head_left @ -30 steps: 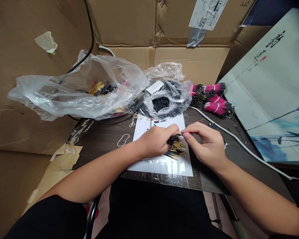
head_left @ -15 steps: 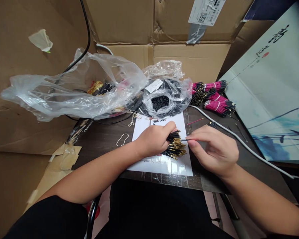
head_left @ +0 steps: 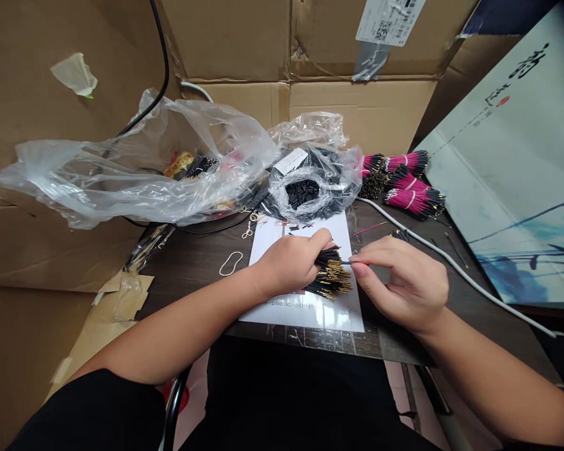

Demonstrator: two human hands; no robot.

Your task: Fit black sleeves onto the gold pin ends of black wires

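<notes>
My left hand (head_left: 295, 260) is wrapped round a bundle of black wires (head_left: 331, 275) whose gold tips point right, over a white sheet (head_left: 305, 317). Just right of the bundle, my right hand (head_left: 399, 279) pinches a thin dark piece (head_left: 346, 263) between thumb and index finger; it reaches the gold tips at the bundle's upper part. Behind the hands, a clear bag (head_left: 326, 210) stands open with many small black tubes (head_left: 302, 193) in it. A few black tubes lie on the sheet in front of the bag.
Pink wire bundles (head_left: 407, 198) with bands lie at the back right. A white cable (head_left: 470, 275) crosses the dark table (head_left: 192, 257). A large plastic bag (head_left: 136, 181) spreads at the back left, near rubber bands (head_left: 230, 264). Cardboard (head_left: 244, 37) walls the back.
My right hand has shifted very slightly left, still pinching the thin dark piece. My left hand and the bundle look unmoved.
</notes>
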